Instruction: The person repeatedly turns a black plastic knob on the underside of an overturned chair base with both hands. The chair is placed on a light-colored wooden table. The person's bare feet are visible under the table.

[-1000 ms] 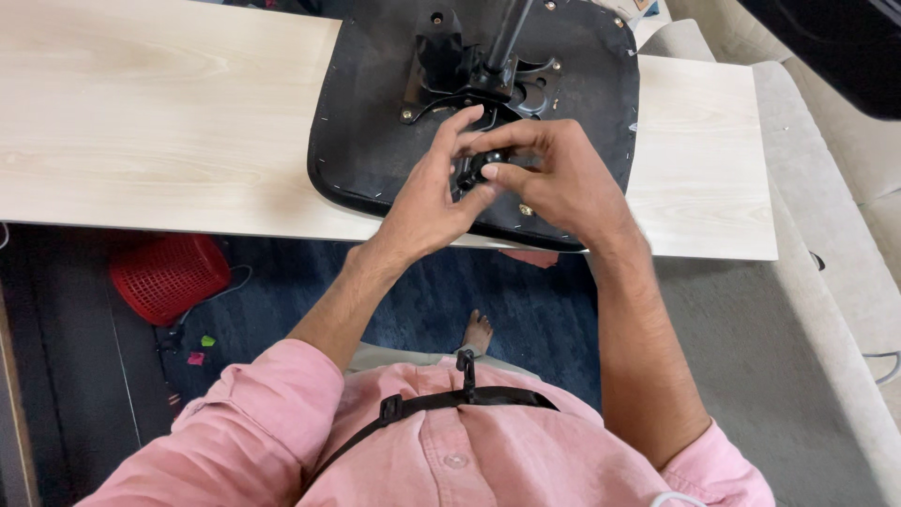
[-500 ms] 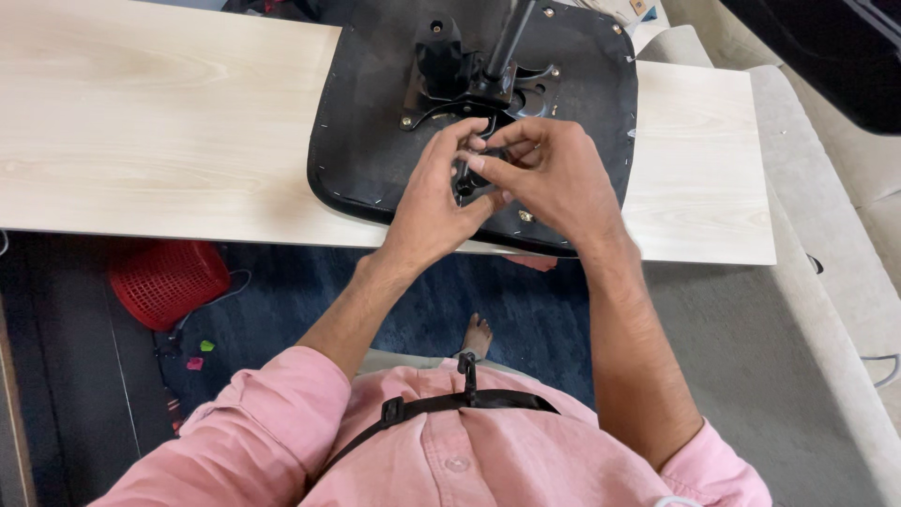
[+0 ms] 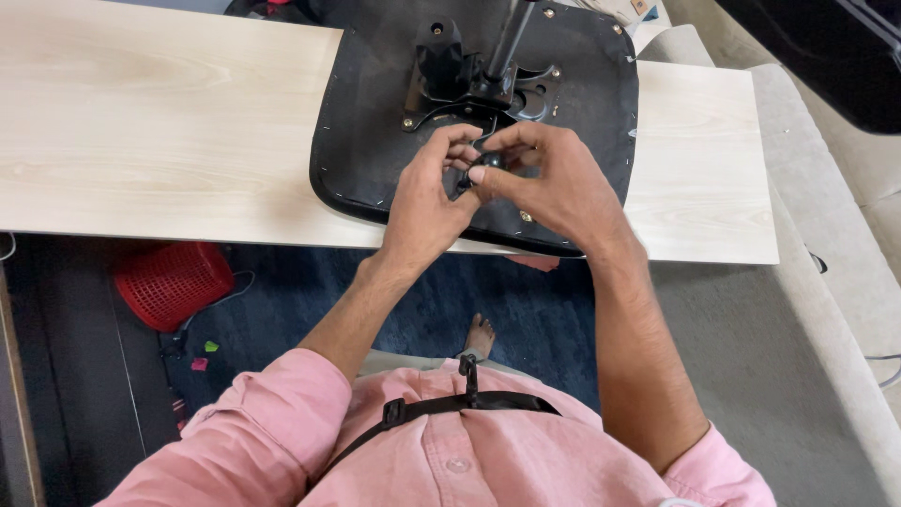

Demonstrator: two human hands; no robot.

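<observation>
Knob, small and black, pinched between our two hands over the upturned seat.

We see the left hand closed on the knob from the left, fingers curled around it, while the right hand grips it from the right, thumb and forefinger meeting at its top. The knob sits just in front of the black metal bracket, from which a post rises toward the top of the view. The seat lies underside up on a pale wooden table. A red basket stands on the floor below, well left of our arms.
</observation>
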